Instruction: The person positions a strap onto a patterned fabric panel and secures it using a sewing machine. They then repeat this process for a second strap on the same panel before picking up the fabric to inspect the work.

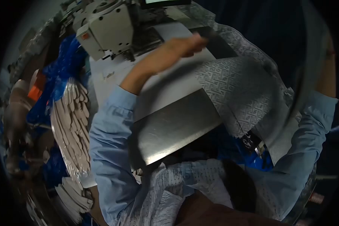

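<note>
Table (113, 71) white, steel plate (173, 128) atop; L hand (192, 41) at fabric (233, 86); room dim.

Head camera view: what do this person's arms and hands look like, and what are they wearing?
Both arms wear light blue sleeves. The left sleeve ends in a cuff short of the wrist, and the right sleeve also leaves the forearm bare. The left hand is bare and blurred, with no glove showing. The right hand is lost in the dark edge.
</note>
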`<state>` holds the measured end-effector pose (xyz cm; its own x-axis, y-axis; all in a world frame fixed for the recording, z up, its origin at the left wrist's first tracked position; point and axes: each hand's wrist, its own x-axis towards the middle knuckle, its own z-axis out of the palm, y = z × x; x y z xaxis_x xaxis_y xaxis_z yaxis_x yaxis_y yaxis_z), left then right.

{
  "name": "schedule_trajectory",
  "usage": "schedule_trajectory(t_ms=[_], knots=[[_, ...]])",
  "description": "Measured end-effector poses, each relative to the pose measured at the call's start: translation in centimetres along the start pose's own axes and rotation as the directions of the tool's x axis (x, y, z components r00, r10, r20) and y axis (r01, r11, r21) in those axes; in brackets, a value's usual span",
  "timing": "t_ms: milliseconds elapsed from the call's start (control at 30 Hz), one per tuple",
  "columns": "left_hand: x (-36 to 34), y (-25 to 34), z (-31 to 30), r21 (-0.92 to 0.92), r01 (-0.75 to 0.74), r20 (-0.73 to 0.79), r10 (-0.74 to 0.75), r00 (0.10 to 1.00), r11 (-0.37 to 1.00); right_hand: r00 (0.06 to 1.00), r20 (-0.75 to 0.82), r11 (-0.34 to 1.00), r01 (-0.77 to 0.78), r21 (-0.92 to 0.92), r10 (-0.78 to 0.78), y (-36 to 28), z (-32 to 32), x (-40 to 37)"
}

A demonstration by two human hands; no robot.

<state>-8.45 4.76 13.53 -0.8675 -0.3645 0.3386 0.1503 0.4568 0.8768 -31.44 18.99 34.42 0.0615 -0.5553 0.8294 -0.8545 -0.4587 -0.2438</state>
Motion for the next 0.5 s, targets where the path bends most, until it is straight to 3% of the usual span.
schedule_trajectory(t_ms=[33, 100, 133, 233, 267, 300, 333, 367, 433, 500], knots=[[-1.1, 1.9, -2.9, -0.204, -0.015, -0.103, -0.006, 0.995, 0.979, 0.998, 0.048, 0.999, 0.026, 0.039, -0.027, -0.2, 3.2, 0.2], [-3.4, 5.9, -7.9, -0.272, -0.034, -0.105, 0.005, 0.994, 0.962, 0.987, 0.136, 0.991, 0.076, 0.112, -0.091, -0.4, 9.7, 0.8], [-5.1, 7.3, -10.9, -0.158, 0.012, -0.005, -0.013, 1.0, 0.987, 0.975, 0.182, 0.984, 0.098, 0.152, -0.125, -0.7, 13.1, 0.5], [-7.9, 11.3, -11.8, -0.014, 0.162, -0.024, -0.162, 0.986, 0.987, 0.928, 0.278, 0.952, 0.178, 0.249, -0.246, -1.2, 23.3, 0.1], [-8.3, 12.2, -10.8, 0.274, 0.388, -0.21, -0.339, 0.917, 0.88, 0.914, 0.296, 0.941, 0.194, 0.277, -0.276, -1.9, 26.0, -0.2], [-8.4, 12.6, -10.6, 0.477, 0.601, -0.43, -0.426, 0.796, 0.642, 0.897, 0.318, 0.931, 0.214, 0.296, -0.307, -2.1, 27.6, -0.3], [-9.5, 10.7, -11.3, 0.504, 0.575, -0.484, -0.34, 0.806, 0.645, 0.878, 0.339, 0.92, 0.233, 0.315, -0.338, -2.4, 29.1, -0.3], [-10.9, 9.5, -12.3, 0.506, 0.589, -0.497, -0.344, 0.796, 0.63, 0.834, 0.391, 0.905, 0.266, 0.333, -0.389, -2.4, 30.5, -0.3], [-13.5, 8.5, -14.0, 0.606, 0.477, -0.428, -0.244, 0.87, 0.637, 0.81, 0.405, 0.895, 0.307, 0.324, -0.424, -0.1, 31.1, -0.1], [-15.5, 7.3, -16.4, 0.605, 0.529, -0.408, -0.338, 0.848, 0.596, 0.749, 0.472, 0.885, 0.384, 0.261, -0.464, 4.0, 30.6, -0.8]])
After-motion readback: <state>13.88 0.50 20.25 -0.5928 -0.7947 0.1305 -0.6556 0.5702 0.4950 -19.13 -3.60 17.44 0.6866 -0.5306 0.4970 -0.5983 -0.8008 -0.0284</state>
